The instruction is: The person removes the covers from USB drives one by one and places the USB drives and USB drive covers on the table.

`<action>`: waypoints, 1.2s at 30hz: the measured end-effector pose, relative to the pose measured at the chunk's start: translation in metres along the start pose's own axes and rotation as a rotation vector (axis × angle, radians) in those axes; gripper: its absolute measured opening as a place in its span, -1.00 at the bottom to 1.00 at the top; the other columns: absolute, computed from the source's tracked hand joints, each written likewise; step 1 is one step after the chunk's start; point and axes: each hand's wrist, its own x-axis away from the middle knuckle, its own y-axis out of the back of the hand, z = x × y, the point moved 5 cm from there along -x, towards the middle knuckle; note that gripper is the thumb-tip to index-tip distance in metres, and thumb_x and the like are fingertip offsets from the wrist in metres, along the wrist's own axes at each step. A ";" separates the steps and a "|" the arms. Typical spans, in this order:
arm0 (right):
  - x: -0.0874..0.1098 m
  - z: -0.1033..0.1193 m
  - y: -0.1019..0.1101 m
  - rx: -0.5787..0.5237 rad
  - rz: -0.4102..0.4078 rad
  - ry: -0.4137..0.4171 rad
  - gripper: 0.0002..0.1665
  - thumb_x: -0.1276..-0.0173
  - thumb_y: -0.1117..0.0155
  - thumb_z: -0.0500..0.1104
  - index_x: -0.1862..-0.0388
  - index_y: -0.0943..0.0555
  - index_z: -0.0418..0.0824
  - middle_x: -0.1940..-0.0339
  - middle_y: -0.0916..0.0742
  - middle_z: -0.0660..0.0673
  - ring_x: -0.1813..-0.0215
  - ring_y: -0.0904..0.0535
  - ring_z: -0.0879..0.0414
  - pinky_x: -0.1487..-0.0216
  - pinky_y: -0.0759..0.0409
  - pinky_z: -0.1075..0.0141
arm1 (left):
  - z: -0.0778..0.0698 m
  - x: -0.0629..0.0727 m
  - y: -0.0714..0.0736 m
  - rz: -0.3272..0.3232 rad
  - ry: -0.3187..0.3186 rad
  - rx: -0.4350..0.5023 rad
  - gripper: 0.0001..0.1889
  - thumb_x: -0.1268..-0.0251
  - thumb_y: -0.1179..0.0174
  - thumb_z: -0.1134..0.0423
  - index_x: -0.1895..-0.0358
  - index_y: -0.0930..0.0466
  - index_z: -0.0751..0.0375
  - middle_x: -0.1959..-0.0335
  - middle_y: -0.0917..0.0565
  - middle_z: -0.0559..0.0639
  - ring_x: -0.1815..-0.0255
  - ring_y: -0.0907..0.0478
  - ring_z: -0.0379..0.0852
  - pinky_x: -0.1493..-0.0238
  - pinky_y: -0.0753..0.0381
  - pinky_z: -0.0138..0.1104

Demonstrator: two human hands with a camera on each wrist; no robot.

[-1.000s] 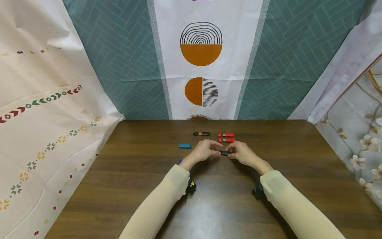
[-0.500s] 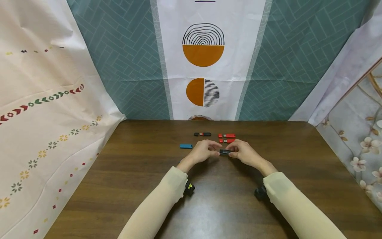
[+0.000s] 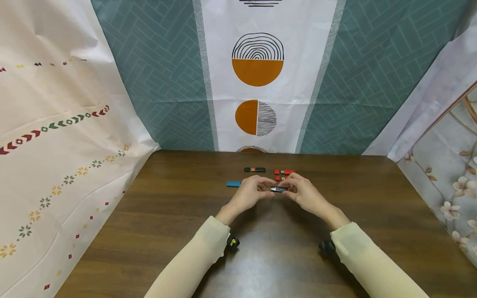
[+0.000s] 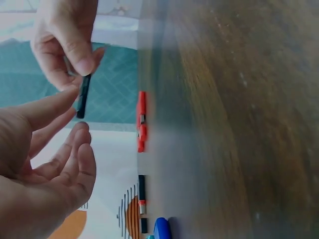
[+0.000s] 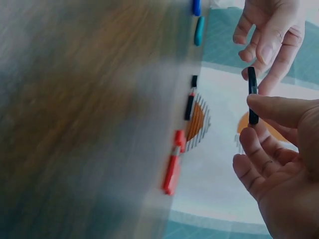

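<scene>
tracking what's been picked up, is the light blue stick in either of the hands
No, the light blue stick lies on the table, while the right hand grips a black stick.

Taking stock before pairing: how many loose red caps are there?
2: the far red cap left of a red USB stick, and the near red cap just in front of the first. The right hand could hide another.

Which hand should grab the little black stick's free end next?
Probably the left hand: it grips nothing and is near the free end of the black stick, while the right hand pinches the other.
</scene>
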 end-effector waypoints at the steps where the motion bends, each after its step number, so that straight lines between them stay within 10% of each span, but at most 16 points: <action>1: 0.001 0.003 0.000 0.009 -0.009 0.017 -0.75 -0.35 -0.46 -0.39 0.02 -0.77 -0.22 0.22 -0.60 -0.02 0.25 -0.49 0.12 0.24 -0.51 0.26 | -0.001 0.002 0.001 -0.015 -0.004 -0.004 -0.63 -0.37 -0.43 0.16 -0.21 -0.73 0.05 0.03 -0.68 -0.01 0.13 -0.63 -0.18 0.15 -0.67 -0.34; 23: 0.005 0.022 -0.007 -0.012 -0.074 0.126 -0.69 -0.33 -0.45 -0.45 0.00 -0.76 -0.21 0.13 -0.59 -0.02 0.22 -0.52 0.14 0.22 -0.57 0.29 | -0.002 0.020 0.004 -0.220 -0.054 -0.033 -0.80 -0.28 -0.47 0.20 0.05 -0.82 0.06 0.26 -0.71 -0.16 0.29 -0.63 -0.25 0.23 -0.64 -0.38; 36: 0.008 0.017 -0.009 -0.176 -0.141 -0.066 -0.55 -0.31 -0.51 -0.37 -0.18 -0.67 -0.27 0.11 -0.65 -0.13 0.18 -0.59 0.06 0.17 -0.59 0.32 | 0.000 0.022 0.013 -0.280 -0.047 0.020 -0.83 -0.30 -0.47 0.22 0.07 -0.83 0.08 0.26 -0.73 -0.15 0.25 -0.64 -0.24 0.17 -0.66 -0.38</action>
